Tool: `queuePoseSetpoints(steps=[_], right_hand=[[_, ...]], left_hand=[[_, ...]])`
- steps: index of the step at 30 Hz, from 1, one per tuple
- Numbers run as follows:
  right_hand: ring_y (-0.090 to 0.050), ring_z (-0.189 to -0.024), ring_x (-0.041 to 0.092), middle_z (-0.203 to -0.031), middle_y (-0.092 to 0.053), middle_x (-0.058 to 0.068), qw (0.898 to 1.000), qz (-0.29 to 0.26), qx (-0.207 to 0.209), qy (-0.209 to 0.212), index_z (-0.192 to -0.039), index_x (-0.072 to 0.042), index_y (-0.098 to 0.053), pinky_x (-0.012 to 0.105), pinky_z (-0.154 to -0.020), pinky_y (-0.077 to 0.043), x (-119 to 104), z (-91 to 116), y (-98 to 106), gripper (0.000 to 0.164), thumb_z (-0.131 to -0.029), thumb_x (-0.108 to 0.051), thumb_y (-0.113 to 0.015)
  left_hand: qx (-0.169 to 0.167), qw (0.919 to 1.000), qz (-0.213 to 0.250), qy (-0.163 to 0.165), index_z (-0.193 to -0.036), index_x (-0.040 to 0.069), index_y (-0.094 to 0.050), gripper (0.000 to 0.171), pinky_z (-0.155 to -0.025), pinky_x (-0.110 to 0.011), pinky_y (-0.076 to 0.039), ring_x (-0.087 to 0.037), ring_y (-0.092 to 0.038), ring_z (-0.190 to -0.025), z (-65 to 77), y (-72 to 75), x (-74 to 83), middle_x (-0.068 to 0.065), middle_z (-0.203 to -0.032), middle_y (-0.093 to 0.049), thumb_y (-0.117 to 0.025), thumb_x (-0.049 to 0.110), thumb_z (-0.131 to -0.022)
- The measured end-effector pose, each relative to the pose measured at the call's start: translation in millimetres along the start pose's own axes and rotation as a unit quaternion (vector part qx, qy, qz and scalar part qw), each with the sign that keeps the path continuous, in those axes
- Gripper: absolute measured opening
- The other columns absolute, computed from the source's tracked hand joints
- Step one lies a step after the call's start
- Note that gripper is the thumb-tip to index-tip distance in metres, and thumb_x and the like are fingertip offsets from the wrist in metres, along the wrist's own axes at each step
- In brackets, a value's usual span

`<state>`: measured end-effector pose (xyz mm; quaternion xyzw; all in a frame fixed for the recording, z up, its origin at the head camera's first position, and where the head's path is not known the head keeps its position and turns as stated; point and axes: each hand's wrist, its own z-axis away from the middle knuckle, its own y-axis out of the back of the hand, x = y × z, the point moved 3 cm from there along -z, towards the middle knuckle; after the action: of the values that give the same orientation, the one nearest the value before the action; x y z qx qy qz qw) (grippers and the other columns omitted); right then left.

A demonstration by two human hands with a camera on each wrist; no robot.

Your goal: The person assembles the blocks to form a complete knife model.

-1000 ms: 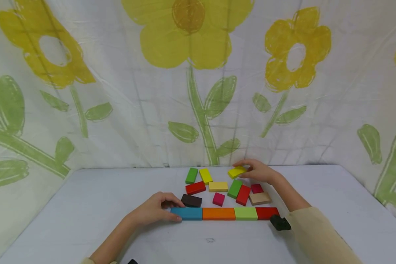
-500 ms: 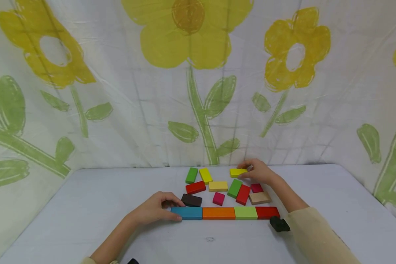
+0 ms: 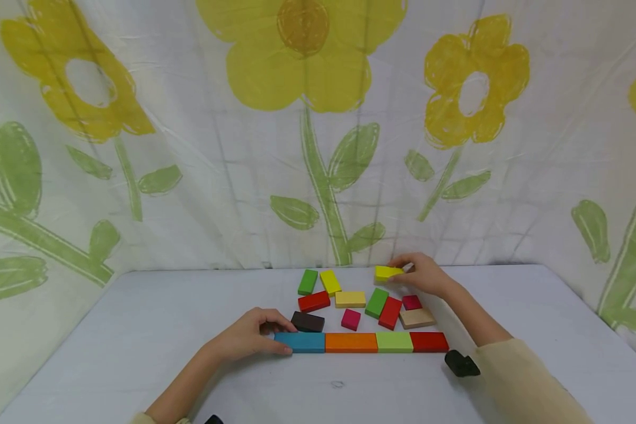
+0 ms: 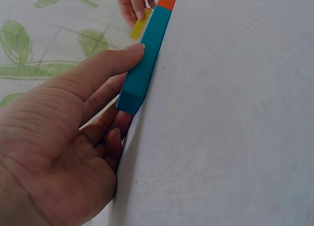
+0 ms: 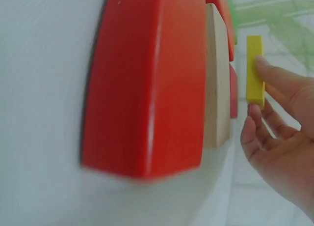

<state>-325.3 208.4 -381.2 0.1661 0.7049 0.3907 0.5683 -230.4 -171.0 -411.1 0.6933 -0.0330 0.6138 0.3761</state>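
In the head view, a row of blocks runs left to right: a blue block (image 3: 304,343), an orange block (image 3: 351,343), a light green block (image 3: 394,343) and a red block (image 3: 429,343). My left hand (image 3: 246,337) grips the blue block's left end, thumb on the near side and fingers behind it. The left wrist view shows that blue block (image 4: 142,69) close up between thumb and fingers. At the back right, my right hand (image 3: 423,275) pinches a yellow block (image 3: 387,273). In the right wrist view, the thumb lies against this yellow block (image 5: 254,71).
Behind the row lie scattered blocks, among them a dark brown block (image 3: 307,321), a magenta block (image 3: 351,319), a pale yellow block (image 3: 350,299), a green block (image 3: 377,302) and a tan block (image 3: 417,318). A flower-print curtain (image 3: 217,206) hangs behind the white table (image 3: 138,330).
The yellow block in my right hand has turned from slanted to nearly level and shifted slightly right. My left hand stays on the blue block.
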Motion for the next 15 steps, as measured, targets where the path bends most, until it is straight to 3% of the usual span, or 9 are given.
queuePoseSetpoints(steps=[6,15], right_hand=[[-0.061,-0.104,0.029,-0.121,-0.070,0.020,1.000,0.001,0.002,0.000,-0.123,0.002,-0.073,0.033,-0.085,-0.055,-6.2,13.9,7.2,0.033,-0.096,-0.017,-0.077],[-0.062,-0.096,0.025,-0.121,-0.069,0.020,1.000,0.007,0.011,0.005,-0.122,0.002,-0.073,0.031,-0.078,-0.055,-10.7,38.9,17.2,0.034,-0.095,-0.018,-0.079]], left_hand=[[-0.001,1.0000,0.001,0.003,-0.116,0.007,-0.078,0.029,-0.081,-0.023,-0.047,-0.024,-0.056,-0.101,0.2,0.2,0.5,-0.004,-0.106,-0.070,-0.085,0.018,-0.090],[-0.003,1.0000,-0.001,0.000,-0.116,0.008,-0.078,0.029,-0.082,-0.023,-0.047,-0.023,-0.056,-0.102,0.6,0.3,1.0,-0.005,-0.109,-0.072,-0.084,0.019,-0.090]])
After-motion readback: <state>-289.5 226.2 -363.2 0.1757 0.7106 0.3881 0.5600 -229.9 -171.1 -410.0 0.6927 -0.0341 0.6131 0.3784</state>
